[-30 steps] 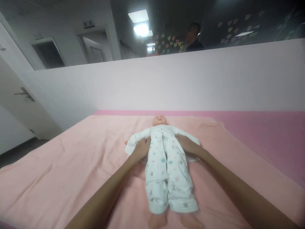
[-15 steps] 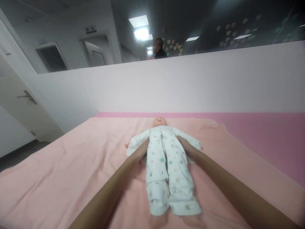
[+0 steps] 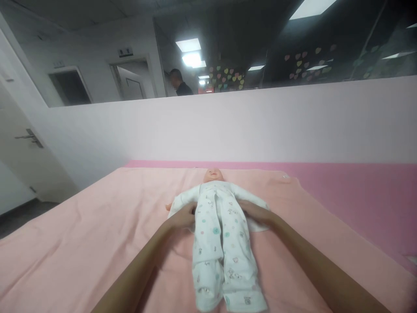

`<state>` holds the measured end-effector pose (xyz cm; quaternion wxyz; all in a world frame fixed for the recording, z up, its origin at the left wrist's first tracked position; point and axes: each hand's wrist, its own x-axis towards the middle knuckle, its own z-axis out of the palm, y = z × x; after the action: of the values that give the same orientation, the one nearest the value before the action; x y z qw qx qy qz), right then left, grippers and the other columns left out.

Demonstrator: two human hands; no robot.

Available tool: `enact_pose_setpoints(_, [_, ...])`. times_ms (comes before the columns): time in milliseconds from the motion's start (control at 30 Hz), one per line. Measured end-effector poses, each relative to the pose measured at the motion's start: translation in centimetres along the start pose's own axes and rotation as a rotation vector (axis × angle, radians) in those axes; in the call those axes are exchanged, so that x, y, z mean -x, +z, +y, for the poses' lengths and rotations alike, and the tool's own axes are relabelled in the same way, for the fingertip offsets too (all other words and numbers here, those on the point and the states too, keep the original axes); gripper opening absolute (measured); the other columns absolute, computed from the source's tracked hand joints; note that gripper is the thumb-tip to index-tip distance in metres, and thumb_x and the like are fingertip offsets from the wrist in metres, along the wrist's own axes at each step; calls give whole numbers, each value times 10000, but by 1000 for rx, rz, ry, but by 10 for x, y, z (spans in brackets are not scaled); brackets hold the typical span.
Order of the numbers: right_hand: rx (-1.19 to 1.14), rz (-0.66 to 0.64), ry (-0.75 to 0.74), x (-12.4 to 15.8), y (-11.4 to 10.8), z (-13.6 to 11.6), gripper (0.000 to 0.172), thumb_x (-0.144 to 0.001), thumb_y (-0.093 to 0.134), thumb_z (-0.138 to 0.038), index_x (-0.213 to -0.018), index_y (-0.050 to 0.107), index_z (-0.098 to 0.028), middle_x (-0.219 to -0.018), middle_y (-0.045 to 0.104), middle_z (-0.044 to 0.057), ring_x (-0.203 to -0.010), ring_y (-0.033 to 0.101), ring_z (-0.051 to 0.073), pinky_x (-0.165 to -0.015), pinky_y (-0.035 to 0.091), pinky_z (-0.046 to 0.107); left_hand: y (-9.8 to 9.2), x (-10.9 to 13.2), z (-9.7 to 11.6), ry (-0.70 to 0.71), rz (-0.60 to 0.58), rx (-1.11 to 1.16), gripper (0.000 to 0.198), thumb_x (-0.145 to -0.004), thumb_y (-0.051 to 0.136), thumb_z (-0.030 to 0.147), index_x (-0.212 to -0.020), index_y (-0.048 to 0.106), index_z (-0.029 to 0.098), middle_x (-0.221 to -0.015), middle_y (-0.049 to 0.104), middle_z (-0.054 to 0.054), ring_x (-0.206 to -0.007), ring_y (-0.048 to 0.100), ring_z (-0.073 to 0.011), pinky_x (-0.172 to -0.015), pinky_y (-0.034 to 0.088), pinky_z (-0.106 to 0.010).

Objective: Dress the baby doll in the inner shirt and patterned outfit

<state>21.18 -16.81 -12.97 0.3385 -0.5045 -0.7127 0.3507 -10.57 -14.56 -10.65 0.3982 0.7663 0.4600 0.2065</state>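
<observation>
A baby doll (image 3: 214,174) lies on its back, head at the far end, arms spread. It wears a white long-sleeved top (image 3: 189,196) and white trousers (image 3: 208,248) with small prints and coloured dots. At the left side of the trousers' upper part, my left hand (image 3: 184,216) is closed on the cloth with curled fingers. My right hand (image 3: 256,211) grips the opposite side, its fingertips hidden behind the fabric. The doll's feet are out of view below the trouser cuffs.
A peach blanket (image 3: 107,226) with creases lies under the doll, over a pink surface (image 3: 352,191). Behind stands a low white wall (image 3: 247,126) with dark glass above, where a person (image 3: 180,82) shows. A door (image 3: 22,152) is at the left.
My view has tilted up a little, so the doll sits lower in the picture. My left hand has shifted outward and its curled fingers show more. The person behind the glass appears further left.
</observation>
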Motion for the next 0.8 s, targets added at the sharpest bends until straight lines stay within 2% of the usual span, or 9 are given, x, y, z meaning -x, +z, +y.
enact_pose_setpoints(100, [-58,-167,10,1,0,-5,492,-912,611,-340,-1386,709,-252,-1405,701,118,-1315,627,365,-1126,490,528,11,-2,1,81,67,26,315,-762,668,325,-1046,744,211,-1064,767,-100,-1047,694,-364,-882,549,-447])
enact_pose_setpoints(200, [-20,-151,2,0,1,-5,609,-867,640,-291,-1475,640,-252,-1501,634,123,-1381,580,382,-1160,457,544,20,-5,0,119,134,53,267,-803,632,298,-1026,748,209,-1028,773,-105,-1029,700,-363,-899,541,-457])
enact_pose_setpoints(400, [58,-82,-15,-6,1,2,553,-832,585,-201,-1370,715,-198,-1430,690,125,-1270,649,371,-1108,478,516,28,-9,-2,49,326,-50,158,-817,617,336,-874,698,213,-918,763,-78,-893,687,-314,-811,516,-407])
enact_pose_setpoints(567, [93,-81,-19,-10,0,8,520,-826,581,-177,-1323,737,-180,-1367,728,121,-1178,689,346,-1035,506,460,33,-9,-7,-36,398,-130,143,-813,645,359,-803,649,216,-788,700,-41,-801,630,-268,-711,453,-345])
enact_pose_setpoints(733, [69,-82,-32,-10,2,11,487,-833,592,-191,-1294,747,-175,-1336,744,118,-1142,699,339,-1006,517,452,31,-11,-14,14,483,-188,128,-794,649,317,-725,643,209,-1039,695,-74,-845,624,-239,-713,443,-336])
enact_pose_setpoints(800, [67,-80,-50,-10,3,12,485,-837,590,-191,-1296,745,-175,-1338,743,118,-1145,698,335,-1012,513,449,28,-13,-16,40,476,-179,107,-785,635,290,-721,660,208,-1070,705,-77,-867,631,-241,-732,450,-341])
